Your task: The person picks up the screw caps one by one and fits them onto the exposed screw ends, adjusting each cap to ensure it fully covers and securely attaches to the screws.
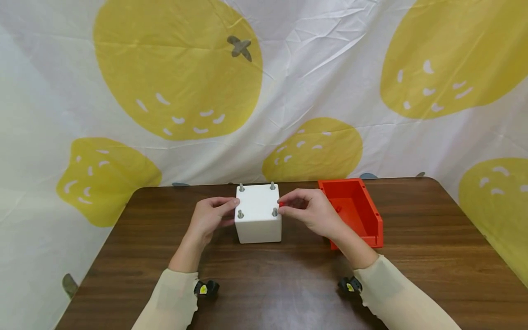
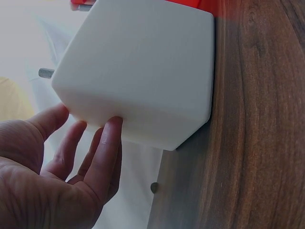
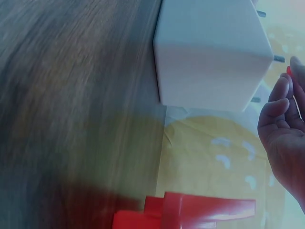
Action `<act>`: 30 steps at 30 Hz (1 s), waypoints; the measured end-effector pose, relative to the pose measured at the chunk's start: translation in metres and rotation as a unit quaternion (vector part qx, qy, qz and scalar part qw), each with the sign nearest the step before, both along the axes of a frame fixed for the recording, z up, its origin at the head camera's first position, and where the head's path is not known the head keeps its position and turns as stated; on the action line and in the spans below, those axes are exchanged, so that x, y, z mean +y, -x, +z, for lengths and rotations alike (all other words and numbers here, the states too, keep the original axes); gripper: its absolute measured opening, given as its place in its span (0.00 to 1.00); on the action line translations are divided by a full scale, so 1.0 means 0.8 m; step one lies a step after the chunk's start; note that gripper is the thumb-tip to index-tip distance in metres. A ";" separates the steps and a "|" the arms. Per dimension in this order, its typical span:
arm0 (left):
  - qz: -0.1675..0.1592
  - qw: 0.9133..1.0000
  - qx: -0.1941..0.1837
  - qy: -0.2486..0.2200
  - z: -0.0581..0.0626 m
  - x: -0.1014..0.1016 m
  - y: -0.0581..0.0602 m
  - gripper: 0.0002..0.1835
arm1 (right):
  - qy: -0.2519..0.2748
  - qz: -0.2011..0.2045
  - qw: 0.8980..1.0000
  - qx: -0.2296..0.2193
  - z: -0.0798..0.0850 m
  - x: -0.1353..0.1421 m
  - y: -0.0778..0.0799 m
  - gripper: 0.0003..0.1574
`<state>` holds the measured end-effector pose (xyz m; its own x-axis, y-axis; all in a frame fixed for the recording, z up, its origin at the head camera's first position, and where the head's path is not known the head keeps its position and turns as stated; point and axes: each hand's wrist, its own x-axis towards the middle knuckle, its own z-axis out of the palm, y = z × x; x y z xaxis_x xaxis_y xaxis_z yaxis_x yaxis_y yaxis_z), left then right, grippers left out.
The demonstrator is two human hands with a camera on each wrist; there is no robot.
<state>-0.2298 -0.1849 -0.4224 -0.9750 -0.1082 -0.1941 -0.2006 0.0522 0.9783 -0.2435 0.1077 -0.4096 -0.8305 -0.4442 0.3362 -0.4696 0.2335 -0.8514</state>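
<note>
A white block [image 1: 259,206] stands on the table with a threaded metal stud [image 1: 241,214] rising near each corner of its top. My left hand [image 1: 210,214] is at the block's left side. In the left wrist view, the fingertips of the left hand [image 2: 71,176] touch the block's side, and the thumb lies by its top edge. Between thumb and fingers, my right hand [image 1: 311,211] pinches a small red piece [image 1: 281,204], just right of the block's top and close to the studs. The piece's shape is mostly covered by the fingertips.
A red open-fronted bin [image 1: 373,220] stands to the right, behind the right forearm, with a small red piece [image 1: 338,209] in it. The brown wooden table [image 1: 264,284] ends at a fabric backdrop [image 1: 288,91] with yellow fruit prints.
</note>
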 end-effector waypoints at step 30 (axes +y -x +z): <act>0.004 1.000 0.004 -0.003 -0.007 0.000 0.003 0.18 | -0.027 0.001 0.999 0.019 -0.001 -0.016 0.000 0.11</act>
<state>-0.2322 -0.1849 -0.4280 -0.9757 -0.1150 -0.1867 -0.1928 0.0448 0.9802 -0.2438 0.0950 -0.4107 -0.8167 -0.4638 0.3434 -0.5022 0.2782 -0.8188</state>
